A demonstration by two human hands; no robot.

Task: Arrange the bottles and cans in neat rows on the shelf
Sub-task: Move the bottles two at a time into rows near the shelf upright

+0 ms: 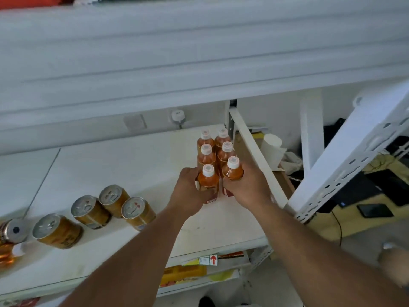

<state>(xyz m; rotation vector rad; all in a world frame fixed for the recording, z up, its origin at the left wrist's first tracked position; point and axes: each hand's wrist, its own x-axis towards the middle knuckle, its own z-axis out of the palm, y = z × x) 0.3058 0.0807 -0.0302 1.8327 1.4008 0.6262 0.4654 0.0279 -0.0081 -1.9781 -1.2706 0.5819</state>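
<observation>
Our left hand (190, 191) has its grip wrapped around the front-left amber plastic bottle with a white screw cap (207, 180), fingers closed on its body, while our right hand (247, 188) is clamped in the same way on the front-right amber bottle with a white cap (232, 169). Both bottles stand upright on the white shelf board (132, 165), side by side and touching or nearly so. They form the front pair of a double row: directly behind them stand four more amber white-capped bottles (215, 147), two by two, running back toward the wall at the right end of the shelf, close beside the slanted white side rail (254, 151). Well apart to the left, four gold metal cans with silver pull-tab lids (104, 209) stand in a loose, uneven cluster near the front edge of the shelf. At the far left edge we see a darker can with a silver top (13, 231) and part of another amber bottle (8, 255), too cropped to describe further. A perforated white steel upright (354, 160) rises at the right.
</observation>
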